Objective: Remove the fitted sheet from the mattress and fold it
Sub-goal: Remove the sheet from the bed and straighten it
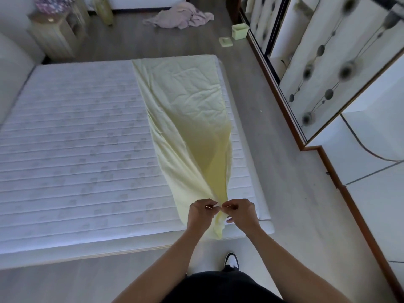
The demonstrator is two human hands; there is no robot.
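Note:
A pale yellow fitted sheet (188, 99) lies as a long folded strip down the right side of the bare white quilted mattress (72, 138). Its far end is flat and wrinkled; its near end is lifted and gathered to a point. My left hand (200, 213) and my right hand (239, 212) pinch that gathered end side by side, just above the mattress's near right corner. A short tail of sheet hangs below my hands.
A wooden floor surrounds the bed. A pinkish heap of cloth (181, 17) lies on the floor beyond it, with a small green box (240, 31) and its lid (225, 41). A wooden nightstand (58, 33) stands far left. Mirrored wardrobe doors (328, 73) line the right.

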